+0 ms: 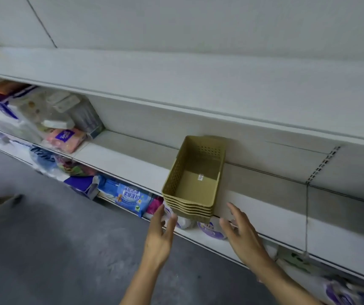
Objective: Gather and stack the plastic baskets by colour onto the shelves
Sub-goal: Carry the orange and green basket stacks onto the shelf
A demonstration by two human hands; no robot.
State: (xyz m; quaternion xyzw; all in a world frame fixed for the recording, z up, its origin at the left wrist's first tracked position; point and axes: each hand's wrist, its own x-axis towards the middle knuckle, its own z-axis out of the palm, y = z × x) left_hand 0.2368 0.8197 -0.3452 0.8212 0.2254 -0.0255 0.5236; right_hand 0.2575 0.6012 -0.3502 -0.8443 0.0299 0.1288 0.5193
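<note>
While a nested stack of tan baskets (193,179) sits on the middle shelf (128,159), its near end jutting past the front edge, the left hand (160,236) and right hand (241,233) hover just before it, fingers spread and holding nothing; tissue packs (127,198) fill the lower shelf.

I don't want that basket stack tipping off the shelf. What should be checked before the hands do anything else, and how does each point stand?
1. Stack of tan baskets nested evenly: ok.
2. Stack fully on the middle shelf: not ok, its front end overhangs the edge.
3. Left hand free: ok, open, holding nothing.
4. Right hand free: ok, open.
5. Room behind the stack to push it back: ok.
6. Only one colour in the stack: ok.
</note>
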